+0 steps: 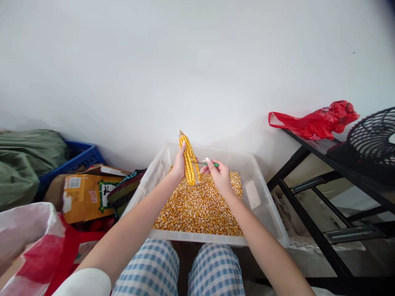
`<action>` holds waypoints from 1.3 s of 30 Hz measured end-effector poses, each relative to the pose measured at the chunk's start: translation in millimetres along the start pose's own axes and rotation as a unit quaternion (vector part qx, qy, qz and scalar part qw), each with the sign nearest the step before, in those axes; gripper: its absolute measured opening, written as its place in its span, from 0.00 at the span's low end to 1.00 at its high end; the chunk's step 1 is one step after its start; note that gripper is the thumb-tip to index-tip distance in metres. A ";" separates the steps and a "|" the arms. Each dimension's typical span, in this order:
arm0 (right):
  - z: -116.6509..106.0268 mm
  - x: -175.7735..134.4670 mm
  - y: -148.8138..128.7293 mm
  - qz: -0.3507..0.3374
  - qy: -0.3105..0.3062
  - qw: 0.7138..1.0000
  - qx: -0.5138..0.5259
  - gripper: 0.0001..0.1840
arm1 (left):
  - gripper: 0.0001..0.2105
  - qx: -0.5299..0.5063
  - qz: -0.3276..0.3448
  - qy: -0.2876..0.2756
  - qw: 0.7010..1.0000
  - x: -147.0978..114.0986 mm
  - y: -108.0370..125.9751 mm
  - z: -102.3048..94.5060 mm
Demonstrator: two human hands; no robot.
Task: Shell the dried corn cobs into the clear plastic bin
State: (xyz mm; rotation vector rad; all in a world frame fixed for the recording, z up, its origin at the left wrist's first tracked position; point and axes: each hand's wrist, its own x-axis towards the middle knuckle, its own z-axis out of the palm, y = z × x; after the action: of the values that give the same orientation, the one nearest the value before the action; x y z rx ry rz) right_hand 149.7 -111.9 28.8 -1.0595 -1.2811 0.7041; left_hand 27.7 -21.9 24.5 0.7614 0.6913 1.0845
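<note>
My left hand point(179, 163) is wrapped round a yellow corn cob point(190, 164), its dry pointed tip upward. A narrow strip along the cob's right side looks bare of kernels. In my right hand point(220, 174) is a small screwdriver-like tool with a green handle point(215, 165); its thin shaft points left and meets the side of the cob. The exact shape of its tip cannot be made out. Below both hands, loose corn kernels point(197, 209) cover the floor of a translucent plastic tub point(261, 197).
A black metal-framed stand point(304, 205) at the right bears a red plastic bag point(321, 121) and a black fan point(375, 137). To the left are a blue crate point(83, 153), an orange-brown box point(83, 199) and a red-and-white bag point(40, 246). A white wall rises behind the tub.
</note>
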 end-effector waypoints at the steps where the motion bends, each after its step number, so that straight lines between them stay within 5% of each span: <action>1: 0.9 -0.4 2.0 0.000 -0.003 1.000 -0.006 0.19 | 0.25 -0.003 -0.003 0.006 1.000 0.5 -0.1 -0.5; 6: -2.6 -1.7 2.2 -0.075 -0.008 0.980 -0.186 0.19 | 0.23 -0.012 0.000 0.023 1.000 1.3 -0.7 -1.8; 11: -6.5 -3.4 -10.8 -0.070 -0.134 0.861 -0.486 0.19 | 0.22 -0.007 0.009 0.035 0.999 4.5 -1.4 -7.0; 15: -1.8 -6.2 -18.0 -0.027 -0.173 0.785 -0.595 0.22 | 0.23 0.000 0.001 0.031 1.000 6.1 -3.8 -8.1; 39: 11.5 -14.0 -9.2 -0.063 -0.141 0.767 -0.623 0.22 | 0.23 0.010 0.010 0.050 0.999 7.2 -7.1 -9.4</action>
State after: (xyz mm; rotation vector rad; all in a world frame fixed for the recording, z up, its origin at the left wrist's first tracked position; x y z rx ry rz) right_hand 134.6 -125.3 31.0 -1.9213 -2.1349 -0.2516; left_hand 26.0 -15.1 12.6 0.7355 0.7820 1.1416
